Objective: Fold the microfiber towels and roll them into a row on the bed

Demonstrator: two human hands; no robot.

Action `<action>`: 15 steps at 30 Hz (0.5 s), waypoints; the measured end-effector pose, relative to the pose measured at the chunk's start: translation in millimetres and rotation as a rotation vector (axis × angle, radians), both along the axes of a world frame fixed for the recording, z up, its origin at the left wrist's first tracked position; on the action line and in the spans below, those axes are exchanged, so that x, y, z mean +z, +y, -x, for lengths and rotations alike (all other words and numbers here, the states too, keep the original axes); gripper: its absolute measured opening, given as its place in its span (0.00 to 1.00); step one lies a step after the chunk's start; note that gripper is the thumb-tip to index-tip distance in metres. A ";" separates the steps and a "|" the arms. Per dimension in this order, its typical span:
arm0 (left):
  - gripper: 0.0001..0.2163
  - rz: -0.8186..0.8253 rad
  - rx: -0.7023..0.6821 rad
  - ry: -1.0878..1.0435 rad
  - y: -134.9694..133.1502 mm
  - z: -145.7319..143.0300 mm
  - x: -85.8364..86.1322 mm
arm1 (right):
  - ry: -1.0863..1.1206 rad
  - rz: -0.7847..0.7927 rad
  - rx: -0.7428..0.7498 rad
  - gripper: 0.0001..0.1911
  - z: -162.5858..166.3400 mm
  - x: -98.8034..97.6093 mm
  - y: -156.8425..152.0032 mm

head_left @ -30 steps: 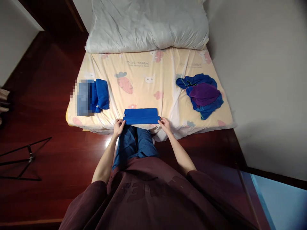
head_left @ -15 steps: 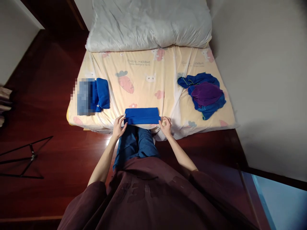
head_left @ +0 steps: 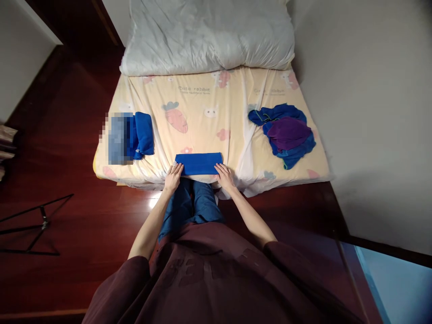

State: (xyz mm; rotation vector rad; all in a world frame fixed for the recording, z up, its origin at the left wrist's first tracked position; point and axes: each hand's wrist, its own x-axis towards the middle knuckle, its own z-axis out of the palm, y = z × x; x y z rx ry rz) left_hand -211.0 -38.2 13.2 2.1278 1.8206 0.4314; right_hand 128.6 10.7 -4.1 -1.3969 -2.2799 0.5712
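A blue cloth, folded into a flat oblong, lies at the front edge of the bed. My left hand rests on its left end with fingers stretched out flat. On its right end lie the fingers of my right hand, also extended. Neither hand grips the fabric. Folded blue cloths sit to the left on the bed, partly covered by a pixelated patch. A loose heap on the right holds crumpled blue cloths with a purple cloth on top.
The bed's printed sheet shows carrots and rabbits. A pale quilt is bunched along the far side. On the floor at left stands a black tripod leg frame. A plain wall runs along the right.
My hands have moved from gripping the cloth's lower corners to lying flat on its two ends, slightly closer together. The cloth stays in nearly the same spot.
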 end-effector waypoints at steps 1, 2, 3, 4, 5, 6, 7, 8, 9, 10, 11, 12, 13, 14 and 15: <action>0.35 0.005 0.007 0.001 2.4 0.0 0.4 | 0.003 -0.002 -0.005 0.33 0.4 0.2 3.7; 0.35 0.011 0.010 0.001 4.5 0.0 1.0 | 0.005 -0.003 -0.008 0.35 0.7 1.0 7.4; 0.35 0.017 0.008 0.002 5.9 0.2 1.7 | 0.006 -0.001 -0.014 0.36 0.7 2.0 10.9; 0.35 0.021 0.003 0.003 6.3 0.6 2.3 | 0.005 0.004 -0.021 0.36 0.1 3.0 13.6; 0.34 0.021 -0.003 0.005 5.5 1.5 2.7 | 0.002 0.010 -0.026 0.35 -1.4 3.9 15.3; 0.34 0.020 -0.009 0.008 3.4 3.0 2.7 | 0.001 0.015 -0.030 0.34 -3.7 4.4 15.7; 0.33 0.015 -0.015 0.009 0.1 5.2 2.4 | 0.005 0.020 -0.028 0.33 -7.1 4.4 14.9; 0.32 0.010 -0.018 0.006 -4.3 8.1 1.6 | 0.016 0.025 -0.017 0.31 -11.4 3.8 13.0; 0.32 0.005 -0.017 -0.001 -9.2 11.7 0.4 | 0.034 0.035 0.006 0.30 -16.3 2.5 10.2; 0.31 0.001 -0.016 -0.018 -14.4 15.7 -1.2 | 0.063 0.053 0.034 0.29 -21.5 0.7 7.2; 0.31 -0.002 -0.015 -0.046 -19.1 19.9 -2.9 | 0.103 0.079 0.054 0.29 -26.6 -1.6 4.3; 0.32 -0.006 -0.011 -0.084 -23.2 23.8 -4.8 | 0.151 0.111 0.059 0.29 -31.0 -4.1 2.0; 0.32 -0.012 -0.002 -0.129 -26.2 27.2 -6.6 | 0.203 0.145 0.046 0.30 -34.5 -6.6 0.7; 0.32 -0.019 0.009 -0.176 -28.2 29.9 -8.3 | 0.252 0.177 0.017 0.30 -36.8 -9.0 0.3; 0.32 -0.026 0.020 -0.219 -29.2 31.7 -9.6 | 0.290 0.202 -0.019 0.30 -37.8 -11.1 1.0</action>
